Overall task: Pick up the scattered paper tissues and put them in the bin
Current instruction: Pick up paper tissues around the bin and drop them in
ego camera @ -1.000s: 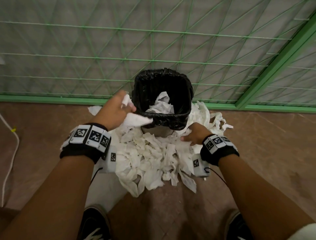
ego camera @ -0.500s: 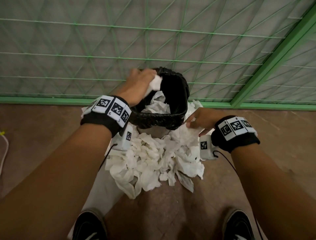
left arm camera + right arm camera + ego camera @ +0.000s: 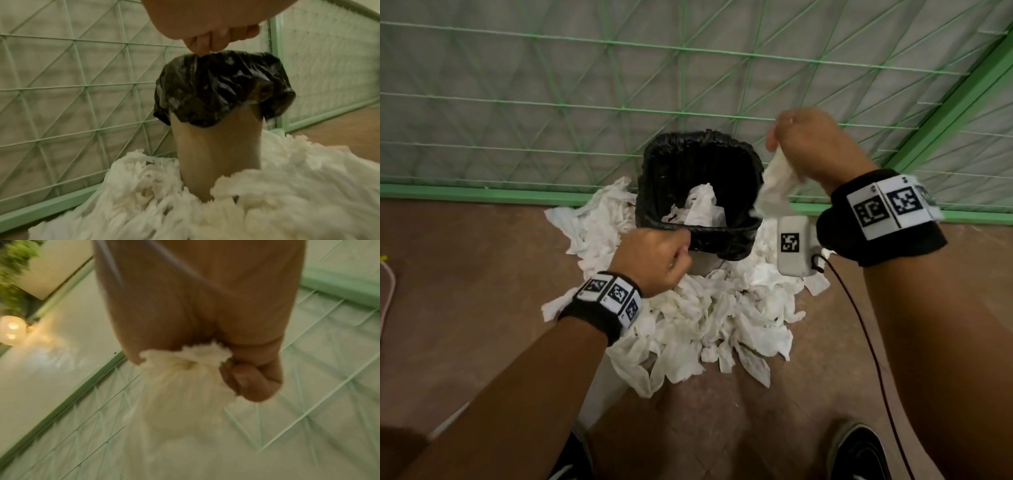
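right hand (image 3: 813, 147) is clenching a tissue (image 3: 774, 190), dangling just right of the bin (image 3: 702, 192) | left hand (image 3: 650, 260) is curling at the near rim, holding nothing visible | tissue pile (image 3: 709, 318) is lying on the floor around the bin

Brown floor (image 3: 465, 274) w/ green mesh fence (image 3: 585, 85) behind, lamp (image 3: 11, 332) lit.

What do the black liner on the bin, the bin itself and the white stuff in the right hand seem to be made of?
The black liner looks like thin glossy plastic film: it crinkles and catches light. The bin below it is smooth, matte and tan, perhaps plastic or card; hard to tell. The white piece gripped by the right hand looks like soft matte tissue paper, limp and creased, with a fuzzy edge in the right wrist view.
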Demonstrator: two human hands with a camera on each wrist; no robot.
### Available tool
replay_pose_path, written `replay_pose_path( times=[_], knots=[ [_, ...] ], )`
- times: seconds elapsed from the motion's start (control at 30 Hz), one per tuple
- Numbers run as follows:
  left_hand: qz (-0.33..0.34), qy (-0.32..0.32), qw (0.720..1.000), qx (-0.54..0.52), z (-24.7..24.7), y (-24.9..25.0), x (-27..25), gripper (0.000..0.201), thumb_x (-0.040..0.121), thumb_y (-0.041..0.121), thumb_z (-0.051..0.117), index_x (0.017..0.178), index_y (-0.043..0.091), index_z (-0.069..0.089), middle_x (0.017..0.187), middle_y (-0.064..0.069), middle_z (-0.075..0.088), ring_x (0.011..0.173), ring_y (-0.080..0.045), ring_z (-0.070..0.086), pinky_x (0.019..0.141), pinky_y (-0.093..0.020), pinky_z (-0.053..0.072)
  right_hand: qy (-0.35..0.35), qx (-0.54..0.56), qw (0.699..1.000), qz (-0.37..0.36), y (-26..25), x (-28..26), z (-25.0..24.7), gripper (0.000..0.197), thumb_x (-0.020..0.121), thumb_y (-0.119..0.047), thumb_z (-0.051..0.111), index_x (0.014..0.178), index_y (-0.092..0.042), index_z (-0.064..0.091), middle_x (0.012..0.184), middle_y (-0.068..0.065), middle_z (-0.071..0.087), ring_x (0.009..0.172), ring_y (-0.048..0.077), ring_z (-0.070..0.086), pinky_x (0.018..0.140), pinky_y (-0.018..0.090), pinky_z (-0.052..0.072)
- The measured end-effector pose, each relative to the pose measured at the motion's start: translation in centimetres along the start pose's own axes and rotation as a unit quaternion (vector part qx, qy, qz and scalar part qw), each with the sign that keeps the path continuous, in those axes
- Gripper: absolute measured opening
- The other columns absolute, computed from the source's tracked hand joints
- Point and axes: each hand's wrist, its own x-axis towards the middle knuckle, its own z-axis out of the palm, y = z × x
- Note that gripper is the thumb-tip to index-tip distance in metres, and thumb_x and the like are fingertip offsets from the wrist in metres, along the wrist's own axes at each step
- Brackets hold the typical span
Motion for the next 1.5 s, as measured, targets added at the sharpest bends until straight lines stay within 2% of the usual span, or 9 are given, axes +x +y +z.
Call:
replay_pose_path(
  times=[0.2,0.37,0.53,0.7,0.87,1.0,1.1,1.3,1.5],
  knots=[
    [-0.002,-0.169,0.984,0.046,3.3,-0.1,-1.6,0.020,0.086,0.029,0.042,0.079,0.016,0.055,0.069,-0.005,0.063,0.063,-0.030,0.060,0.054,-0.032,0.041,0.083,0.006,0.992,-0.099,-2.3,1.5,3.1,0.027,0.089,-0.022,0.049,0.106,-0.008,0.063,0.103,0.009,0.052,0.092,0.021,0.052,0.077,0.025,0.041],
    [-0.062,-0.360,0.929,0.058,7.5,-2.2,-3.5,0.065,0.087,0.034,0.049,0.147,0.037,0.022,0.156,0.000,0.022,0.138,-0.027,0.031,0.102,-0.046,0.042,-0.090,-0.033,0.991,-0.095,0.4,1.3,6.6,0.054,0.089,-0.048,0.052,0.140,-0.047,0.035,0.153,0.010,0.024,0.144,0.028,0.023,0.117,0.040,0.024],
    [-0.074,-0.409,0.908,0.050,9.3,-2.5,-3.7,0.087,0.088,0.024,0.058,0.147,0.048,-0.001,0.162,0.004,-0.002,0.149,-0.030,0.010,0.111,-0.051,0.034,0.130,0.113,0.983,-0.068,3.3,0.5,7.1,0.035,0.090,-0.020,0.052,0.124,-0.025,0.055,0.128,0.008,0.048,0.107,0.010,0.047,0.090,0.005,0.031],
    [-0.085,-0.432,0.896,0.052,10.6,-1.6,-3.1,0.061,0.089,0.027,0.060,0.144,0.027,0.032,0.162,-0.002,-0.004,0.148,-0.036,0.002,0.110,-0.055,0.034,0.269,0.204,0.931,0.138,8.9,-0.5,8.3,0.020,0.078,-0.006,0.044,0.091,-0.016,0.055,0.106,0.014,0.061,0.095,0.026,0.056,0.080,0.029,0.042],
    [-0.079,-0.414,0.905,0.046,12.9,-0.3,-3.2,0.028,0.096,0.015,0.045,0.121,0.006,0.054,0.143,-0.015,0.038,0.127,-0.035,0.040,0.105,-0.043,0.038,0.004,0.001,0.957,0.291,13.9,-2.4,11.3,0.026,0.088,-0.008,0.045,0.104,0.006,0.060,0.104,0.026,0.064,0.103,0.040,0.061,0.079,0.038,0.046],
    [-0.096,-0.357,0.929,0.018,11.7,0.0,-2.0,0.023,0.096,0.014,0.042,0.104,0.003,0.061,0.115,-0.017,0.061,0.107,-0.033,0.058,0.089,-0.039,0.046,-0.275,0.066,0.914,0.292,15.5,-4.9,14.4,0.043,0.085,-0.009,0.061,0.126,-0.018,0.052,0.085,0.009,0.057,0.056,0.022,0.055,0.046,0.024,0.044],
    [-0.110,-0.314,0.943,0.020,10.3,-0.4,-1.6,0.019,0.096,0.017,0.045,0.103,0.006,0.059,0.110,-0.018,0.063,0.103,-0.037,0.061,0.083,-0.041,0.048,-0.378,0.000,0.898,0.223,14.6,-7.0,16.6,0.067,0.083,-0.025,0.070,0.141,-0.031,0.038,0.123,0.010,0.051,0.090,0.024,0.061,0.053,0.021,0.047],
    [-0.132,-0.326,0.936,0.008,8.4,-0.5,-2.3,0.036,0.092,0.007,0.040,0.128,0.010,0.042,0.118,-0.021,0.059,0.106,-0.039,0.059,0.086,-0.043,0.049,-0.380,-0.194,0.901,0.079,13.6,-9.0,19.5,0.013,0.090,-0.019,0.056,0.082,-0.009,0.056,0.098,0.009,0.060,0.101,0.029,0.057,0.076,0.030,0.042],
    [-0.123,-0.390,0.913,0.010,6.8,0.2,-3.2,0.030,0.096,0.010,0.039,0.124,0.007,0.049,0.121,-0.022,0.055,0.110,-0.038,0.057,0.090,-0.041,0.045,-0.323,-0.174,0.926,0.090,14.1,-9.3,19.7,0.037,0.086,-0.023,0.057,0.061,-0.021,0.029,0.075,0.001,0.040,0.083,0.021,0.044,0.056,0.026,0.031]
  ],
)
